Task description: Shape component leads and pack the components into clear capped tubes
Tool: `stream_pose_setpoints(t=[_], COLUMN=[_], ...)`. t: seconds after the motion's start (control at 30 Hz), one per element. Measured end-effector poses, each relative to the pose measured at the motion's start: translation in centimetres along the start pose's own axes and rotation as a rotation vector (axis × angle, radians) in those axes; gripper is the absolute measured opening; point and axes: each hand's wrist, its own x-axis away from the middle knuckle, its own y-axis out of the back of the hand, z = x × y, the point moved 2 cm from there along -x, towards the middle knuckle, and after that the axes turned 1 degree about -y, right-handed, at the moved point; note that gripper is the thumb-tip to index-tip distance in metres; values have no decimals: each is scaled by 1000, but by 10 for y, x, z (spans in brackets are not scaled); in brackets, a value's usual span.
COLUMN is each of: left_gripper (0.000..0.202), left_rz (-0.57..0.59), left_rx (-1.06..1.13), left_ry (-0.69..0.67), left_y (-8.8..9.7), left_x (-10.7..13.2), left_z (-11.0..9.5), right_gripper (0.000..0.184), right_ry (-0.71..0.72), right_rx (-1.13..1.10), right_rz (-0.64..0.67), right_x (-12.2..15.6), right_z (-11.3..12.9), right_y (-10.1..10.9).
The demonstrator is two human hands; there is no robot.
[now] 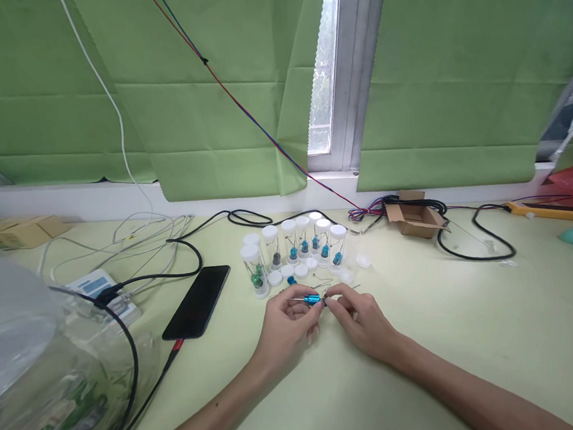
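My left hand (286,322) is closed round a small shiny blue cylinder (312,299) with a thin metal shaft pointing left. My right hand (363,319) pinches at a tiny dark piece (325,300) by the cylinder's right end; its kind is too small to make out. The fingertips of both hands nearly meet. Just beyond them lie thin wire-like pieces (322,283) and a small blue part (291,280). Behind stand several clear tubes with white caps (271,246), holding blue, green or dark pieces with thin wires. Loose white caps (287,270) lie before the tubes.
A black phone (196,303) with a cable lies left of the hands, near a white power strip (100,291). A clear plastic bag (71,394) fills the near left. Behind are black cables (249,217) and an open cardboard box (416,220). A yellow-handled tool (547,211) lies far right.
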Motion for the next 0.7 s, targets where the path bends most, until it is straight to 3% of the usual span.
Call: stream_pose_setpoints(t=[0.37,0.7], left_gripper=[20,25], left_rz=[45,39], left_rx=[-19,-20], left_ry=[-16,9], left_y=[1,-2], left_x=[-1,1], left_z=[4,2], right_gripper=[20,33], right_ry=[-3,29], right_rx=[-14,23], right_rz=[37,15], right_x=[0,-1], right_z=[1,-2], right_y=[0,0])
